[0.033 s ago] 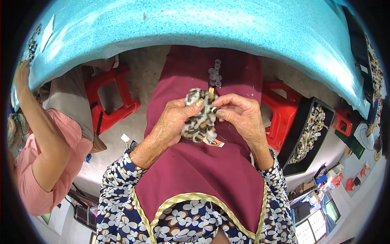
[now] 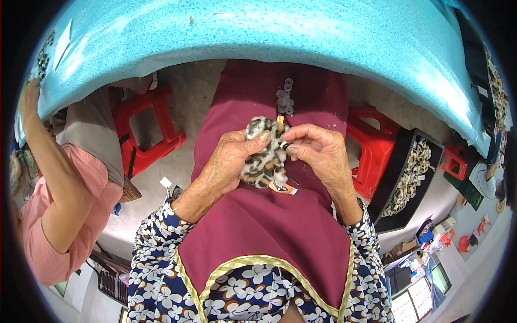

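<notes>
Above my lap, my left hand (image 2: pixel 231 156) is closed around a small spotted plush piece (image 2: pixel 264 161) in cream, black and tan fur, its thumb pressed on the near-left side. My right hand (image 2: pixel 318 151) pinches a small black-and-white round piece (image 2: pixel 284 145) against the right side of the fur. Whether it is fixed in the fur I cannot tell. An orange and white tag (image 2: pixel 283 188) hangs from the plush's lower end. Just beyond its upper end, several translucent round discs (image 2: pixel 285 99) lie on the dark red apron (image 2: pixel 258 220).
A blue speckled table (image 2: pixel 258 32) curves across in front of me. Red stools (image 2: pixel 145 132) stand on both sides. At the right, a black bin (image 2: pixel 406 180) holds more spotted plush pieces. A co-worker in pink (image 2: pixel 75 204) sits at the left, one arm on the table.
</notes>
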The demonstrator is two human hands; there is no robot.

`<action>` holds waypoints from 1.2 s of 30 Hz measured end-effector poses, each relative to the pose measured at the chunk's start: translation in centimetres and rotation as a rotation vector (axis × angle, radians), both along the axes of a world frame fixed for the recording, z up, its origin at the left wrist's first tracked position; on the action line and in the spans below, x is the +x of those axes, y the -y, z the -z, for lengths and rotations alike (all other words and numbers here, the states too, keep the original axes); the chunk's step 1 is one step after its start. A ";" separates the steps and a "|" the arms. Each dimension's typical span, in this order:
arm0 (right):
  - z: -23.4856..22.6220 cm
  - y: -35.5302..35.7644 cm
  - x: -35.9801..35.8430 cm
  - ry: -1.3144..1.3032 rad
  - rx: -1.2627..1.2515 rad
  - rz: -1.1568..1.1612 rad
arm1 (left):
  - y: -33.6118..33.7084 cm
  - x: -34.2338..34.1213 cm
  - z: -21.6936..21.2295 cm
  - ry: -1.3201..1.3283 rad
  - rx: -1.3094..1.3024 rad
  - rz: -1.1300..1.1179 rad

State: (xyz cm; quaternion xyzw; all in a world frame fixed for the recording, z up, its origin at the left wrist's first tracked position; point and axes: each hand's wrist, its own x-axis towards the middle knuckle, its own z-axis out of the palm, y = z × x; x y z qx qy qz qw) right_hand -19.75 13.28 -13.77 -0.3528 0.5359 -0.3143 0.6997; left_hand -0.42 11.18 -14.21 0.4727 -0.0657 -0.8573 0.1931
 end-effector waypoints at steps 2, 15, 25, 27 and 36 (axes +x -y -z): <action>0.0 -0.1 0.1 -0.012 0.003 0.055 | 0.0 -0.1 0.0 0.003 0.004 -0.007; -0.2 0.5 0.5 -0.254 -0.276 -0.094 | -0.3 -0.3 0.2 0.036 -0.017 -0.004; -1.3 1.5 0.7 -0.386 -0.413 -0.188 | -0.1 -0.3 -1.0 0.320 -0.542 0.234; -1.3 1.3 0.8 -0.424 -0.470 -0.226 | -0.6 -0.2 -1.8 0.393 -0.684 0.300; -1.2 -0.5 1.0 -0.372 -0.456 -0.193 | -2.0 0.5 -2.5 0.427 -0.948 0.339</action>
